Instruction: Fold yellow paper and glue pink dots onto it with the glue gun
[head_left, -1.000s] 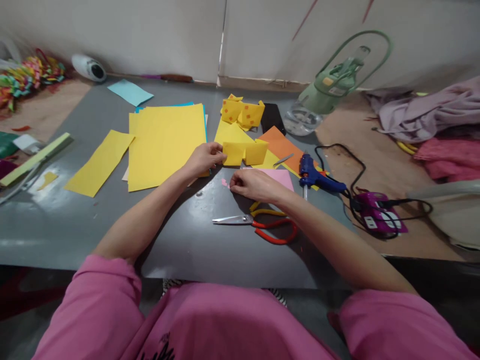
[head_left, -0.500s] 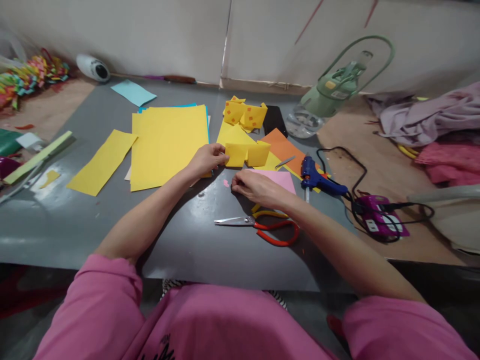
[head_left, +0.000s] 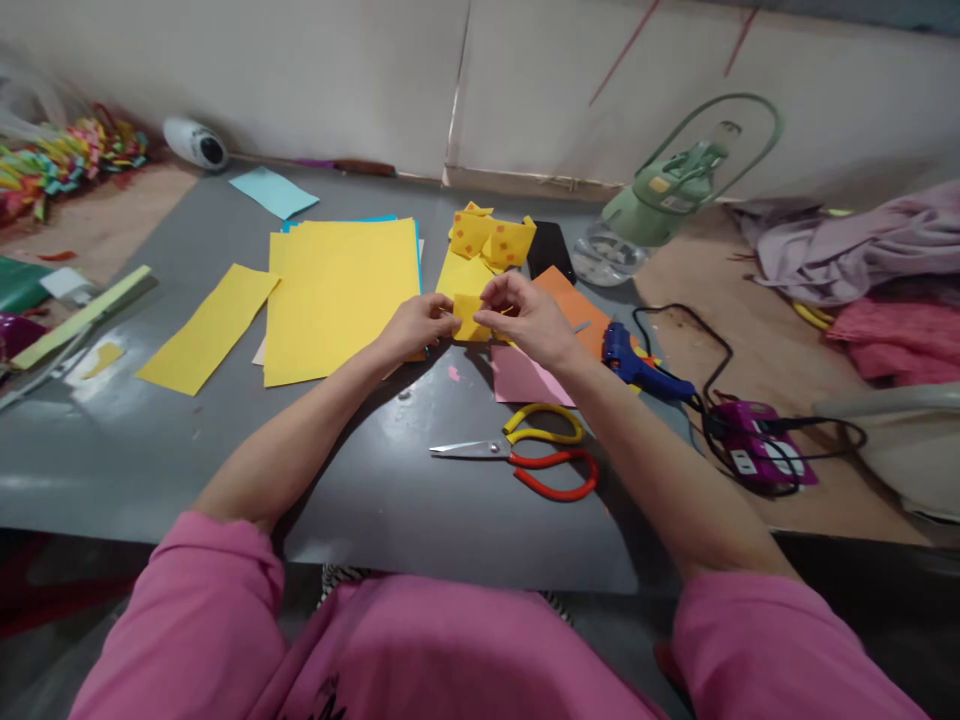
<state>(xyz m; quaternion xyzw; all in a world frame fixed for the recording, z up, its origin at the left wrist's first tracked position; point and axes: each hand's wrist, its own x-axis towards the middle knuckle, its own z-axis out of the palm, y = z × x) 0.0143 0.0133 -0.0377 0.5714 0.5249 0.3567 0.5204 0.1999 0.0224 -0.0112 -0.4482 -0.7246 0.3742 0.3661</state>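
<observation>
My left hand (head_left: pixel 421 325) pinches the left edge of a small folded yellow paper piece (head_left: pixel 469 318), which stands upright on the table. Over its right half is my right hand (head_left: pixel 525 315), thumb and forefinger brought close together at the paper's face. Whatever lies between those fingertips is too small to make out. Just behind stands a similar folded yellow paper with orange spots (head_left: pixel 510 243). A pink sheet (head_left: pixel 525 378) lies partly under my right wrist, and a tiny pink scrap (head_left: pixel 454 373) is in front of my left fingers.
Scissors (head_left: pixel 491 450) with red and yellow handles lie nearest me. Yellow sheets (head_left: pixel 341 300) are stacked at left, beside a yellow strip (head_left: pixel 210 330). To the right are a blue glue gun (head_left: pixel 645 368), its cord, a dark phone (head_left: pixel 551 250) and a green-topped bottle (head_left: pixel 652 205).
My right hand has risen from the table beside the pink scrap to the folded yellow paper, uncovering the scissors' yellow handle. My left hand keeps its hold on the paper's left edge.
</observation>
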